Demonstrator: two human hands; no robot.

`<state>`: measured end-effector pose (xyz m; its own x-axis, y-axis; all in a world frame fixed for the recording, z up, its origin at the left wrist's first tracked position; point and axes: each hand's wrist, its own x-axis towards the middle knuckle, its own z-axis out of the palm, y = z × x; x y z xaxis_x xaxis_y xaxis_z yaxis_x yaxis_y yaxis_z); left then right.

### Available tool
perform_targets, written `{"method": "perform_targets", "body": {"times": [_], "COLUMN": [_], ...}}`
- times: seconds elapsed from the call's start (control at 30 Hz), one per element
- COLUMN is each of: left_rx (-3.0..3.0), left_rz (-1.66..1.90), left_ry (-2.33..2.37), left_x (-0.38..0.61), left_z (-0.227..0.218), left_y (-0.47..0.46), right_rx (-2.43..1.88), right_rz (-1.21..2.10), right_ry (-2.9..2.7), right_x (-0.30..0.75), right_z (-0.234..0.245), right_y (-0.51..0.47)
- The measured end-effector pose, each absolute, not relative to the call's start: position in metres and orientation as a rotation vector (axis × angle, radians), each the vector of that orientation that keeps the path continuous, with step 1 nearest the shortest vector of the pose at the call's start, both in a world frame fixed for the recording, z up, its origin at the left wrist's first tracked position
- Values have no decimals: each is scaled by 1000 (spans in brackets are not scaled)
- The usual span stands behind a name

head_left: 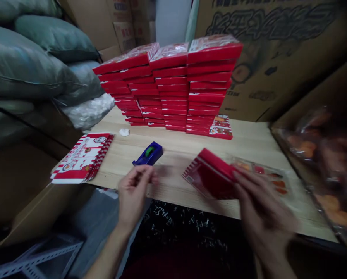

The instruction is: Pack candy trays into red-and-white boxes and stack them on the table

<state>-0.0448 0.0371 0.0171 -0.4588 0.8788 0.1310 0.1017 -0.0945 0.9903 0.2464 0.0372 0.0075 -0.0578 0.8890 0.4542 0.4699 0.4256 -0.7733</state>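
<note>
My right hand [265, 209] grips a box [211, 176] above the bench's [124, 149] near edge, where a slack hold could drop it; my left hand [135, 184] curls by the dispenser [148, 154], grasp too blurred to tell.

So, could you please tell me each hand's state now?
Left hand: loosely curled; whether it holds anything cannot be told.
Right hand: holding a flat red cardboard box.

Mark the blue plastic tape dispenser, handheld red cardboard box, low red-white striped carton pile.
Blue tape dispenser [153, 157]: head view, body's side.
Handheld red cardboard box [210, 175]: head view, broad red face.
Low red-white striped carton pile [83, 158]: head view, printed top.
</note>
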Motion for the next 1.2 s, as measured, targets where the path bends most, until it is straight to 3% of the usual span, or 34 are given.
{"method": "perform_targets", "body": {"times": [0.17, 0.5, 0.8, 1.0, 1.2], "left_rx": [986, 738, 1328, 1618, 1526], "left_rz": [1535, 1395, 1138, 1030, 1478], "left_ry": [1146, 1010, 1130, 1091, 1734], "left_x": [39, 61, 18, 2, -79], "left_z": [51, 33, 20, 13, 11], "left_y": [36, 61, 90, 71, 59], "right_rx": [-1032, -963, -1105, -1258, -1191], "right_rz": [370, 456, 513, 197, -189], "right_ry": [-1829, -1906, -2123, -2230, -1918], "right_x": [211, 219, 232, 280, 326], "right_z": [17, 25, 50, 57, 56], "right_y": [52, 55, 55, 39, 109]}}
